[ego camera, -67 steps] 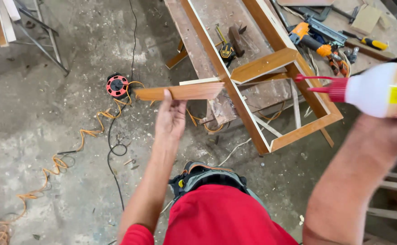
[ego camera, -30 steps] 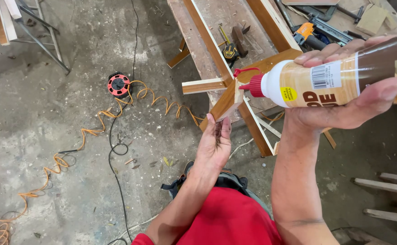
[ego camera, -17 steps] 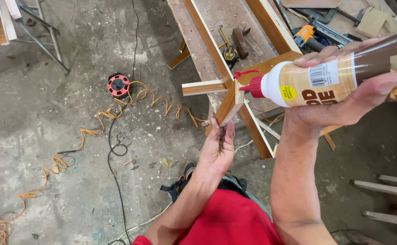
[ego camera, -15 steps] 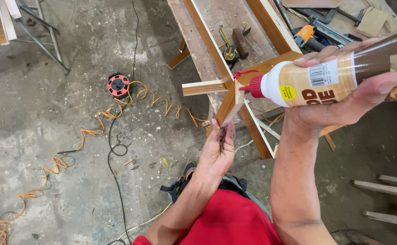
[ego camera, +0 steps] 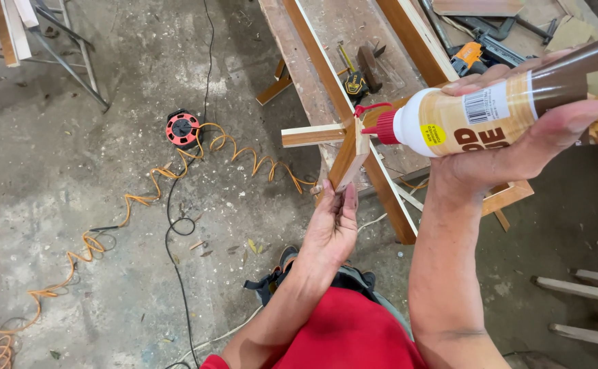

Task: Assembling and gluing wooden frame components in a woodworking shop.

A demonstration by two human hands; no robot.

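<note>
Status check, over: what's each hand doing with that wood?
Left hand grips wood piece upright. Right hand holds glue bottle, red nozzle at the wood's top. Nothing between them.

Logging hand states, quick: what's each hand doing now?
Left hand: closed, holding the wooden piece.
Right hand: closed around the glue bottle.

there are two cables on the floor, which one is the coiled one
The orange cable is the coiled one, running in spiral loops across the concrete floor. The thin black cable beside it is smooth, with no spiral.
</note>
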